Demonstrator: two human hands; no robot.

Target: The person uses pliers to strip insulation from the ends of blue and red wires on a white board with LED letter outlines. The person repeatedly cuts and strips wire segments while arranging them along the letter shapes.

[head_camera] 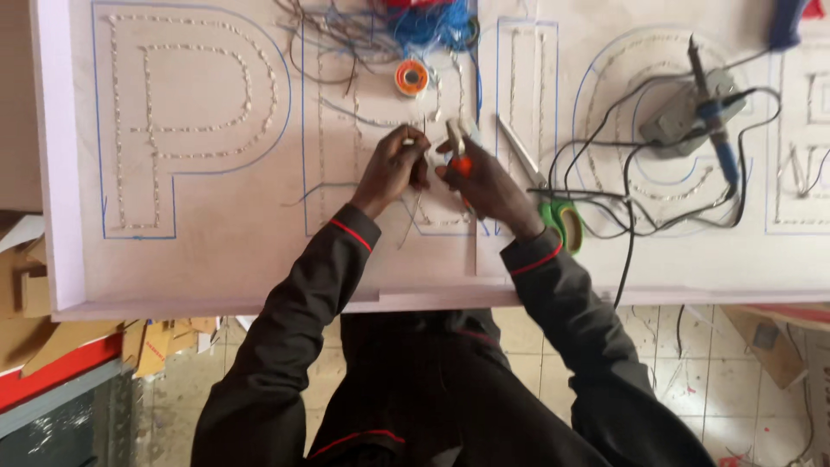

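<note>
Hands meet over the middle of the white sign board (pixel 216 259), which lies flat on the table with big letter outlines drawn in blue and traced with rows of small studs. In the left hand (pixel 391 169) the grip is narrow, pinched on a thin pale wire (pixel 413 212) whose free end trails down toward the person, so its long axis runs roughly up and down the picture. The right hand (pixel 484 183) is closed on a small orange-handled cutter (pixel 459 154), tip pointing away from the person and sitting just right of the pinch, nearly touching it. Green-handled scissors (pixel 540 186) lie just beside the right wrist. A soldering iron (pixel 713 112) on its stand sits well apart to the right, and an orange solder spool (pixel 412 78) lies above the hands.
</note>
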